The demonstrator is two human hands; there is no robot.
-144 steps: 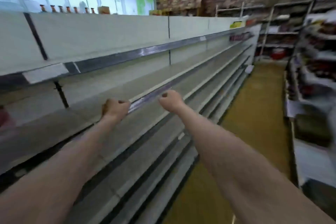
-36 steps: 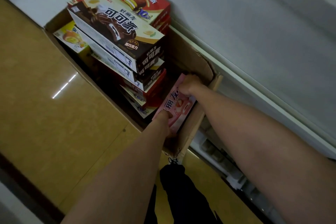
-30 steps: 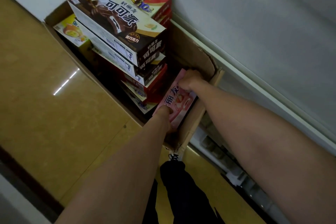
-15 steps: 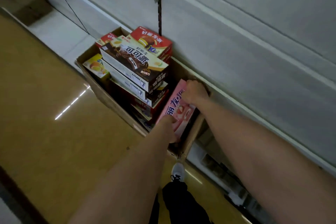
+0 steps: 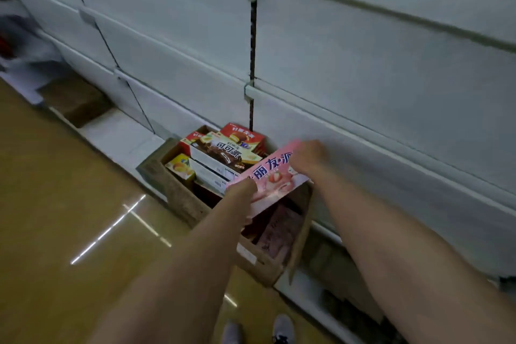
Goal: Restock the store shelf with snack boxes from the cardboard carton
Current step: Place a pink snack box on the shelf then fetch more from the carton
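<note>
The store shelf [image 5: 363, 70] is rising as a wall of bare white tiers above and beyond both hands, with no stock showing on the boards in view, so by my reading the restocking is only just starting. Below the hands, the cardboard carton [image 5: 178, 198] is sitting on the floor against the shelf's foot, crowded on its far-left side with stacked snack boxes: a brown chocolate box [image 5: 223, 152] on top, a red box [image 5: 241, 134] behind it and a small yellow box [image 5: 181, 169] at the left. What looks like another pink box [image 5: 276, 229] is lying deep in the near end, though the blur is making that uncertain.

The pink snack box [image 5: 275, 179] is hanging just above the carton's rim, tilted, clear of the stack. The left hand [image 5: 243, 193] is gripping its near lower end, and the right hand [image 5: 308, 155] is curling over its far upper end, so each grip is closed on the box.

Open room is lying up and to the right, toward the shelf boards. The projecting shelf lips above the right hand are the edges to clear, and the raised carton flap under the right wrist is another.
</note>
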